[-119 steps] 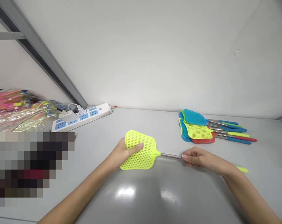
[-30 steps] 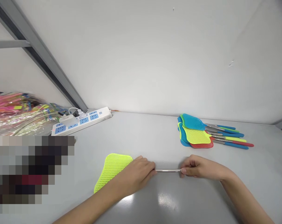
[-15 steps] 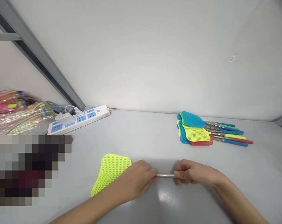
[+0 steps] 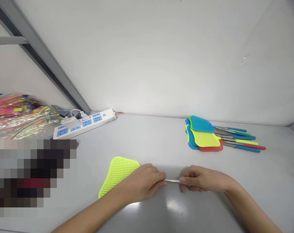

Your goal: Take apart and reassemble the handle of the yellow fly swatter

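Observation:
A yellow-green fly swatter (image 4: 120, 171) is held low over the grey table, its perforated head to the left, partly behind my left forearm. My left hand (image 4: 147, 182) is closed round the swatter near its head. My right hand (image 4: 197, 179) pinches the same swatter further along, thumb and fingers on the silvery metal shaft. A short stretch of that shaft shows between the two hands. The handle end is hidden by my right hand.
Several fly swatters (image 4: 206, 137) in blue, yellow, green and red lie stacked at the back right. A white power strip (image 4: 88, 124) with plugs sits at the back left, beside clear plastic packaging (image 4: 23, 113). A pixelated patch covers the left side.
The bare shaft between my hands looks slightly shorter. The swatter head has shifted a little up and right in view, partly with a small camera shift. Both hands keep their hold.

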`<state>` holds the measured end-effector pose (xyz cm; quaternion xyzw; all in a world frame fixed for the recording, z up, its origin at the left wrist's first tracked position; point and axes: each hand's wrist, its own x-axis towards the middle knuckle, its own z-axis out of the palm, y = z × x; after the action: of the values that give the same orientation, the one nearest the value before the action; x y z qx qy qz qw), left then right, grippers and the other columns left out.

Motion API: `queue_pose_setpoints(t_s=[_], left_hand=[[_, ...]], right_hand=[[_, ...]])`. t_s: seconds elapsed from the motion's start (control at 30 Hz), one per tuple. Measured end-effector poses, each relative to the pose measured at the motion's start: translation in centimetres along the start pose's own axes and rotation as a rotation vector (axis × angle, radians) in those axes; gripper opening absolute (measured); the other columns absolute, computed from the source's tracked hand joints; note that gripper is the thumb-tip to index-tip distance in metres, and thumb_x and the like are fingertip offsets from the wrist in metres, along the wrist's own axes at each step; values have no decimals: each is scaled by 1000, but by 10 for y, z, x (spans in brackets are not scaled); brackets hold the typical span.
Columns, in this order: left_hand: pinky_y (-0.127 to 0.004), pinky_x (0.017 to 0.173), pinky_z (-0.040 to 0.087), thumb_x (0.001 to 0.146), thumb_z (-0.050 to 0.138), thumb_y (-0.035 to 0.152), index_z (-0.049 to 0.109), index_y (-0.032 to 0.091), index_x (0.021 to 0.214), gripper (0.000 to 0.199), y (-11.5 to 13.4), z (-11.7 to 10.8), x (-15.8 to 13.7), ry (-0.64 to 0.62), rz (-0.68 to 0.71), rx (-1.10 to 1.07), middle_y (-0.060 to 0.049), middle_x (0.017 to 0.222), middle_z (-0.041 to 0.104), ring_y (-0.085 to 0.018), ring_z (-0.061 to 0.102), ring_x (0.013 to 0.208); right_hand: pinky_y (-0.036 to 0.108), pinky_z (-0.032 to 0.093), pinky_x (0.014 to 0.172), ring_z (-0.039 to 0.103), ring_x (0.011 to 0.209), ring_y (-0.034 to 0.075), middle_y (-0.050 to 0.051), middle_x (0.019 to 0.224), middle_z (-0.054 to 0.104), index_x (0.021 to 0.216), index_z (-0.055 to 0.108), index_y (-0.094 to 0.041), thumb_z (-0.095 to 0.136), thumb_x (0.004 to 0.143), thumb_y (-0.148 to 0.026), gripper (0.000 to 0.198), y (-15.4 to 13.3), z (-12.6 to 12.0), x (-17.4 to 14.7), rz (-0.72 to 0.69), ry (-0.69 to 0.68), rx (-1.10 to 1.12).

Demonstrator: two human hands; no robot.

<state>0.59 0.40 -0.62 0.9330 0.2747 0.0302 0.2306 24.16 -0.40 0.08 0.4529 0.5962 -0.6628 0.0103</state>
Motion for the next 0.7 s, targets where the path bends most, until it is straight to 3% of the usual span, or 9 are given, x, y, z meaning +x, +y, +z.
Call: queue_pose_setpoints(t_s=[0.43, 0.6, 0.7], left_hand=[[-23, 58, 31, 92, 30, 26, 52, 18, 72, 31, 3, -6, -1, -21, -94, -21, 1, 60, 53, -15, 51, 65], [-23, 55, 30, 92, 28, 31, 53, 18, 71, 35, 1, -9, -2, -40, -153, -26, 1, 59, 50, -14, 50, 63], [-23, 58, 30, 92, 29, 31, 53, 18, 72, 34, -1, -10, -1, -24, -144, -29, 0, 60, 52, -14, 51, 66]], right_hand=[[19, 27, 45, 32, 51, 7, -4, 57, 37, 84, 65, -14, 49, 79, -48, 38, 3, -3, 0, -18, 32, -43], [20, 21, 44, 26, 49, 6, -5, 53, 29, 66, 58, -13, 50, 80, -43, 34, 1, -1, 3, -145, 57, -59], [20, 24, 45, 30, 49, 7, -4, 53, 38, 71, 59, -14, 49, 81, -43, 32, 2, -4, 3, -126, 71, -101]])
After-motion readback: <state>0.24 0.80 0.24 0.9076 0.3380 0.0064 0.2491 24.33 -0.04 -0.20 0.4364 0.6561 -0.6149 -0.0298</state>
